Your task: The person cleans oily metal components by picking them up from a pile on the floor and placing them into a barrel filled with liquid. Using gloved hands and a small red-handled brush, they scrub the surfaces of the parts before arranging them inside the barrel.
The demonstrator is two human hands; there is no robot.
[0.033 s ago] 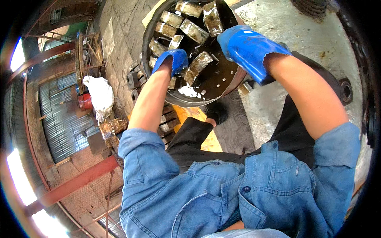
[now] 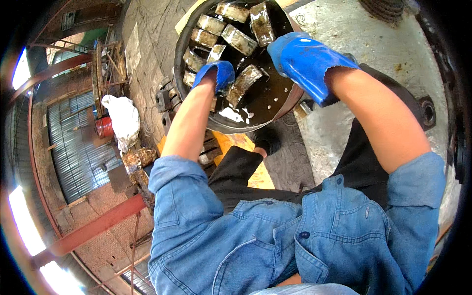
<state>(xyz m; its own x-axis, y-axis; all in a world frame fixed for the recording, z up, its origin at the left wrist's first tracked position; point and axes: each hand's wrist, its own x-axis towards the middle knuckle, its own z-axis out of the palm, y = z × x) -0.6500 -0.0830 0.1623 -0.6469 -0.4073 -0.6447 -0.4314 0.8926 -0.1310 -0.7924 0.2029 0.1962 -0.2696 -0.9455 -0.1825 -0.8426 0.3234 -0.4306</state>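
Note:
A round dark metal tub (image 2: 183, 54) holds murky dark liquid and several thick, oily metal rings, among them a pale ring (image 2: 239, 40) and an upright ring (image 2: 262, 23). My left hand (image 2: 220, 74), in a blue rubber glove, reaches into the tub between the rings; its fingers are hidden below the cuff. Beside it a curved ring (image 2: 243, 85) leans in the liquid. Over the tub's right side is my right hand (image 2: 294, 53), gloved in blue, closest to the upright ring. Its fingers point down and I cannot make out whether they grip anything.
A grey concrete floor (image 2: 354, 44) lies to the right, with a coil of dark rings (image 2: 386, 9) at the far edge. Dark metal parts (image 2: 166, 98) stand left of the tub. A white sack (image 2: 122, 120) and a red container (image 2: 103, 127) are farther left.
My left hand has shifted very slightly to the right within the tub. My right hand and the rings stay nearly as they were.

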